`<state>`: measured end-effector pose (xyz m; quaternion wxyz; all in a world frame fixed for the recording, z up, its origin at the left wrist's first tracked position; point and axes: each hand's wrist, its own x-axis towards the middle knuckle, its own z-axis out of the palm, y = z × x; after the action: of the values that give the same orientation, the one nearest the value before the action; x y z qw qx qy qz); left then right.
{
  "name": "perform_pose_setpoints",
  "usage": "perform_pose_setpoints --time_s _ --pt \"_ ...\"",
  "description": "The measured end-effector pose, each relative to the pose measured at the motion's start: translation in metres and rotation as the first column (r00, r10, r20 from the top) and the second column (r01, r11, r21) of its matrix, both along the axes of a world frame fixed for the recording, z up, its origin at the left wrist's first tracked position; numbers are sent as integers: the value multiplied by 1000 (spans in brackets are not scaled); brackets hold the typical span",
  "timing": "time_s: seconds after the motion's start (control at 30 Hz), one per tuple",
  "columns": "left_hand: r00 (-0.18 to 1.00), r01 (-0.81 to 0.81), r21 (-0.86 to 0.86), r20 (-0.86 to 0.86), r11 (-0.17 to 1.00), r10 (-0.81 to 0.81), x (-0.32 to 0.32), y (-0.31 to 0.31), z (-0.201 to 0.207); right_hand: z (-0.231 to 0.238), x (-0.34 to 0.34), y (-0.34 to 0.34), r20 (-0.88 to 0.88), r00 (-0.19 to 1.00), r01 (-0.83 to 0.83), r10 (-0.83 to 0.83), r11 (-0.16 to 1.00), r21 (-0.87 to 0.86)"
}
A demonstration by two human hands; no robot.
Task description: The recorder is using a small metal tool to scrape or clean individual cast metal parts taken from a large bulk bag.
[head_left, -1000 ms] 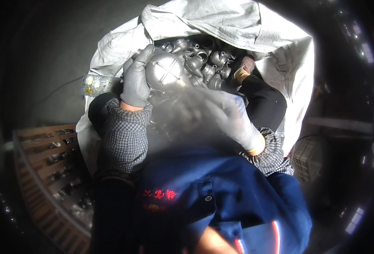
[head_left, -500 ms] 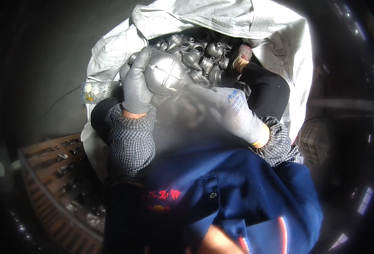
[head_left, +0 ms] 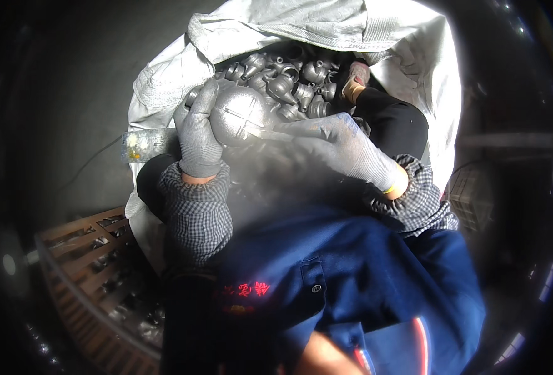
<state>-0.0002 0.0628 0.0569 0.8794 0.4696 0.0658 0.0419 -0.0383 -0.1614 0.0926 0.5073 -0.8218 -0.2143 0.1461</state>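
Observation:
My left hand (head_left: 199, 134), in a grey knit glove, is closed round the left side of a rounded silver-grey metal casting (head_left: 239, 114). A raised cross marks the casting's domed face, turned up toward me. From the right, my right hand (head_left: 342, 147), gloved too, is closed with its fingers pointing at the casting. A slim, flat grey tool (head_left: 275, 135) juts from those fingers and meets the casting's lower right edge; its exact kind is unclear. Beyond both hands lies a heap of small grey metal castings (head_left: 282, 86) with necks and round openings.
A big white woven bag (head_left: 407, 31) surrounds the heap with its rim folded out. My black-trousered leg (head_left: 392, 128) lies along its right side. At lower left stands a brown slatted crate (head_left: 70, 240) holding metal parts. Another crate (head_left: 470, 197) is dim at right.
My right hand has moved slightly up and turned, so the slim tool now shows against the casting's lower right edge. The left hand and casting have shifted slightly down and left.

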Motion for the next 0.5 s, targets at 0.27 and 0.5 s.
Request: perform_pose_setpoints --time_s 0.27,0.5 --pt "1000 -19 47 17 999 18 -7 -1 8 0 22 -6 -363 929 -54 68 997 48" --pt "999 -47 43 24 998 46 0 5 2 -11 8 6 207 974 90 -88 996 -1"
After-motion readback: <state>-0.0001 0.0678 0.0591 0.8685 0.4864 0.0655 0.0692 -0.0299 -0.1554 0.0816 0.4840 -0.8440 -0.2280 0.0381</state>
